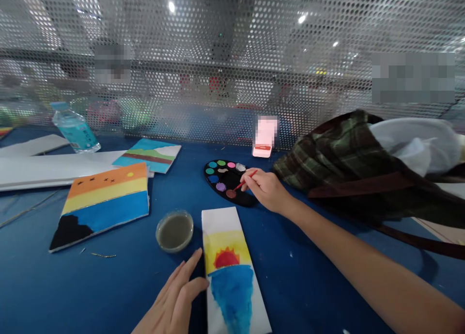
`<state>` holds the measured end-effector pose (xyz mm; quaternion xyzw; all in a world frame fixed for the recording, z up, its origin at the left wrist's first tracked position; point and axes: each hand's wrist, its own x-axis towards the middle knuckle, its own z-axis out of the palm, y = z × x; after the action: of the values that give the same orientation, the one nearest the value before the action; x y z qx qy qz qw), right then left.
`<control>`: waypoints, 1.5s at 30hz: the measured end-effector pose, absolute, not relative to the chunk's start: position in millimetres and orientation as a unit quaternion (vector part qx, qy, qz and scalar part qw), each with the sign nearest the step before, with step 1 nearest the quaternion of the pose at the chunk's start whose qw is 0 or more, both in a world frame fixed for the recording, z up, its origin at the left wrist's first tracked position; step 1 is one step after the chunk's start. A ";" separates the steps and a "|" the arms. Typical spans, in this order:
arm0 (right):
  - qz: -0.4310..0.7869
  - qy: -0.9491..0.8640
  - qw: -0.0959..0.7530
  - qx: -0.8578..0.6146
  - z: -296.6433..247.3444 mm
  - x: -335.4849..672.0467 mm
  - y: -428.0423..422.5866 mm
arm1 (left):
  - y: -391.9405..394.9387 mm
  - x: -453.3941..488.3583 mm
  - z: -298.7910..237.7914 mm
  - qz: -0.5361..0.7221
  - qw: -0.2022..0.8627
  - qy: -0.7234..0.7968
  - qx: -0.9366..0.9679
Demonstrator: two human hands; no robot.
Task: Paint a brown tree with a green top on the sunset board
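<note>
Pinched in my right hand (267, 191) is a thin red paintbrush (248, 179), its tip at the brown paint well of a black palette (232, 179). Several colours of paint fill the palette's wells. My left hand (178, 295) lies with fingers stretched out, thumb and fingertips against the left edge of a narrow white canvas (227, 220). On that canvas are a yellow band, a red sun with an orange jagged edge, and a blue area below it. Just beyond my left hand stands a round clear bowl (175, 231) of murky grey water.
Two painted canvases, a sunset scene (109, 198) and a green-and-blue landscape (165, 157), lie at left near white boards (32, 171). A water bottle (75, 128) stands behind them. A plaid bag (337, 150) sits at right, a pink card (263, 151) by the perforated metal screen (203, 101).
</note>
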<state>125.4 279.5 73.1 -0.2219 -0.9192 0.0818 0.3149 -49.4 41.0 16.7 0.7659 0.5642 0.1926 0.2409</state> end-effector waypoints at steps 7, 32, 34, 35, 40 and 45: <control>0.095 -0.923 0.301 -0.221 74.0 124.6 277.6 | 45.3 -50.1 8.6 0.146 0.187 0.564 0.791; 0.277 -0.833 0.359 -0.316 85.5 127.2 280.0 | 53.2 -35.9 20.5 0.155 -0.169 0.511 0.828; 0.383 -0.755 0.418 -0.331 93.6 127.8 279.3 | 54.0 -35.6 21.5 0.152 -0.181 0.507 0.829; 0.442 -0.707 0.439 -0.333 98.0 128.4 278.3 | 54.6 -35.8 21.4 0.153 -0.188 0.505 0.828; 0.574 -0.595 0.452 -0.334 114.3 134.6 268.3 | 55.8 -37.4 17.7 0.150 -0.218 0.495 0.828; 0.625 -0.535 0.446 -0.352 113.9 145.1 252.0 | 54.8 -36.5 18.1 0.159 -0.222 0.487 0.830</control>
<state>145.1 252.0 113.9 -0.3518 -0.5352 0.6251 0.4462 -36.5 54.8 18.1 0.8298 0.4866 0.1593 -0.2220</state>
